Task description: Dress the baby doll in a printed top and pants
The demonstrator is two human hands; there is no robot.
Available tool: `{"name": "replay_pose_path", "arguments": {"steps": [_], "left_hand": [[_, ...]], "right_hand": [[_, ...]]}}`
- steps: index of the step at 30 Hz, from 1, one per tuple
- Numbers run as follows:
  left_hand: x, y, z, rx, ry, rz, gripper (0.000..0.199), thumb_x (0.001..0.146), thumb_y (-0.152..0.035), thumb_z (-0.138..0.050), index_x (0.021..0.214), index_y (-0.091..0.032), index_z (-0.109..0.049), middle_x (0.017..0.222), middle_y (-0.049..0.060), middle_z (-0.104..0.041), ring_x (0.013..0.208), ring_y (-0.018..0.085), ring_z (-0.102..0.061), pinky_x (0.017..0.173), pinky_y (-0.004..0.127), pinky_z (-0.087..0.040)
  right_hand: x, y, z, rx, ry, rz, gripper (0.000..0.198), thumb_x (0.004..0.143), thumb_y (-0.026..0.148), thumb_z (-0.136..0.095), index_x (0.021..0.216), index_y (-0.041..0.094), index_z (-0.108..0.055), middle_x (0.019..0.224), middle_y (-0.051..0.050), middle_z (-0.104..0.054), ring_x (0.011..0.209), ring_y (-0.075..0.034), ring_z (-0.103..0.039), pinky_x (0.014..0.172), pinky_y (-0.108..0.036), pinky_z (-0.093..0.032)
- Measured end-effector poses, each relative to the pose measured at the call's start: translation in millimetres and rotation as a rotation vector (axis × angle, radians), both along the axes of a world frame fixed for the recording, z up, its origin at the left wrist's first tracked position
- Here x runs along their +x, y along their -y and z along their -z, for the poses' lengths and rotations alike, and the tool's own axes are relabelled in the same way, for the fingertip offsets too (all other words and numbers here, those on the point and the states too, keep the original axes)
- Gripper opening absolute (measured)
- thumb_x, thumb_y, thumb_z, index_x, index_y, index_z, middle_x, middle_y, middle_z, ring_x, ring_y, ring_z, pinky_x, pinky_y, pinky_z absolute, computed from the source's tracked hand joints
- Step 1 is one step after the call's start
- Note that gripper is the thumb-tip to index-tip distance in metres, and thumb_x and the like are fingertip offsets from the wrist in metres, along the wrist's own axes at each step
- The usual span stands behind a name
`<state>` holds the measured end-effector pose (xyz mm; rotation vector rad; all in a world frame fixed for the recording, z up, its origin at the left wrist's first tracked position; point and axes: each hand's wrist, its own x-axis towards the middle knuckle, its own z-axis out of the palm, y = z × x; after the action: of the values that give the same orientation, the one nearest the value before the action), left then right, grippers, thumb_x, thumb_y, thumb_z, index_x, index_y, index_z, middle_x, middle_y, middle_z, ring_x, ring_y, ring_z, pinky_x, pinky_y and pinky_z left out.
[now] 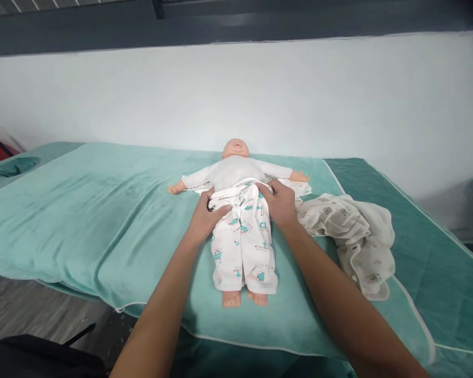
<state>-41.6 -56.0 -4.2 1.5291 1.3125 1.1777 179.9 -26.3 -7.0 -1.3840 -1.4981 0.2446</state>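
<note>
A baby doll (235,170) lies on its back with its arms spread and its head toward the wall. It wears white pants with a teal print (242,247), and its feet stick out below the cuffs. My left hand (205,216) grips the waistband on the left side, thumb on top of the fabric. At the other side of the waist, my right hand (279,202) pinches the waistband between thumb and fingers. A printed white garment (301,187) is spread beneath the doll's back and arms.
Crumpled white printed clothing (350,231) lies right of the doll. A teal sheet (82,210) covers the bed, which has a hole (16,167) at its left end. A white wall (236,94) stands behind; a black object (43,357) is at lower left.
</note>
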Motion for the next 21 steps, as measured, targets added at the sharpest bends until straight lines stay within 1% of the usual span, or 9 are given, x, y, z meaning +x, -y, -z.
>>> {"name": "replay_pose_path", "arguments": {"steps": [3, 5, 6, 8, 11, 13, 15, 18, 21], "left_hand": [[8.3, -13.2, -1.3, 0.044, -0.018, -0.006, 0.063, 0.076, -0.045, -0.073, 0.130, -0.022, -0.050, 0.140, 0.009, -0.056, 0.131, 0.027, -0.051, 0.109, 0.039, -0.040], [12.2, -22.3, 0.5, 0.074, -0.028, -0.011, 0.062, 0.076, -0.043, -0.072, 0.129, -0.021, -0.049, 0.143, 0.010, -0.053, 0.133, 0.026, -0.049, 0.111, 0.039, -0.037], [13.3, -26.2, 1.9, 0.097, -0.041, -0.019, 0.058, 0.076, -0.042, -0.072, 0.126, -0.021, -0.051, 0.143, 0.010, -0.051, 0.134, 0.025, -0.047, 0.113, 0.039, -0.035], [14.1, -32.0, 4.9, 0.170, -0.087, -0.029, 0.042, 0.076, -0.039, -0.072, 0.109, -0.020, -0.055, 0.142, 0.010, -0.049, 0.136, 0.024, -0.044, 0.114, 0.038, -0.032], [13.0, -35.3, 8.2, 0.280, -0.169, -0.061, 0.023, 0.076, -0.033, -0.069, 0.086, -0.021, -0.053, 0.133, 0.008, -0.050, 0.131, 0.023, -0.045, 0.114, 0.036, -0.031], [12.1, -35.1, 8.9, 0.307, -0.199, -0.087, 0.019, 0.075, -0.029, -0.068, 0.081, -0.021, -0.052, 0.121, 0.006, -0.051, 0.121, 0.021, -0.050, 0.110, 0.035, -0.036], [11.5, -34.1, 8.8, 0.321, -0.222, -0.105, 0.017, 0.074, -0.028, -0.067, 0.078, -0.021, -0.052, 0.107, 0.004, -0.053, 0.108, 0.020, -0.054, 0.101, 0.033, -0.041], [10.7, -31.5, 7.6, 0.317, -0.248, -0.142, 0.017, 0.074, -0.029, -0.065, 0.074, -0.022, -0.050, 0.087, 0.000, -0.054, 0.090, 0.019, -0.054, 0.086, 0.031, -0.044], [9.8, -26.9, 5.5, 0.253, -0.232, -0.188, 0.019, 0.075, -0.033, -0.064, 0.073, -0.021, -0.049, 0.077, -0.002, -0.054, 0.079, 0.017, -0.052, 0.076, 0.030, -0.042]], "right_hand": [[-1.7, 1.6, 0.6, 0.030, 0.008, 0.092, 0.048, 0.086, 0.062, -0.056, 0.061, 0.024, -0.039, 0.059, 0.002, -0.043, 0.063, -0.017, -0.038, 0.063, -0.031, -0.030], [-1.9, 3.9, 0.9, 0.039, -0.016, 0.117, 0.048, 0.086, 0.062, -0.056, 0.061, 0.024, -0.038, 0.060, 0.003, -0.042, 0.063, -0.016, -0.037, 0.062, -0.031, -0.030], [-1.8, 5.8, 1.0, 0.045, -0.031, 0.115, 0.049, 0.085, 0.061, -0.057, 0.061, 0.024, -0.037, 0.059, 0.003, -0.041, 0.062, -0.016, -0.036, 0.061, -0.030, -0.030], [-1.0, 12.1, 1.7, 0.048, -0.050, 0.080, 0.050, 0.085, 0.060, -0.058, 0.059, 0.023, -0.034, 0.057, 0.004, -0.036, 0.061, -0.015, -0.034, 0.060, -0.030, -0.029], [0.2, 26.5, 3.9, -0.008, -0.060, -0.027, 0.054, 0.085, 0.059, -0.058, 0.057, 0.023, -0.029, 0.056, 0.005, -0.026, 0.059, -0.013, -0.030, 0.059, -0.029, -0.026], [0.5, 35.8, 5.5, -0.088, -0.079, -0.108, 0.055, 0.084, 0.059, -0.058, 0.058, 0.022, -0.027, 0.057, 0.005, -0.024, 0.059, -0.012, -0.029, 0.058, -0.029, -0.025], [0.9, 41.7, 6.6, -0.160, -0.120, -0.168, 0.050, 0.084, 0.058, -0.058, 0.061, 0.022, -0.033, 0.060, 0.005, -0.031, 0.062, -0.013, -0.033, 0.059, -0.029, -0.028], [3.6, 43.5, 6.9, -0.228, -0.190, -0.228, 0.037, 0.080, 0.055, -0.065, 0.078, 0.022, -0.047, 0.075, 0.003, -0.047, 0.073, -0.016, -0.044, 0.067, -0.028, -0.037], [8.9, 42.6, 6.1, -0.301, -0.224, -0.390, 0.044, 0.072, 0.053, -0.073, 0.093, 0.023, -0.050, 0.087, 0.002, -0.051, 0.081, -0.018, -0.049, 0.071, -0.028, -0.041]]}}
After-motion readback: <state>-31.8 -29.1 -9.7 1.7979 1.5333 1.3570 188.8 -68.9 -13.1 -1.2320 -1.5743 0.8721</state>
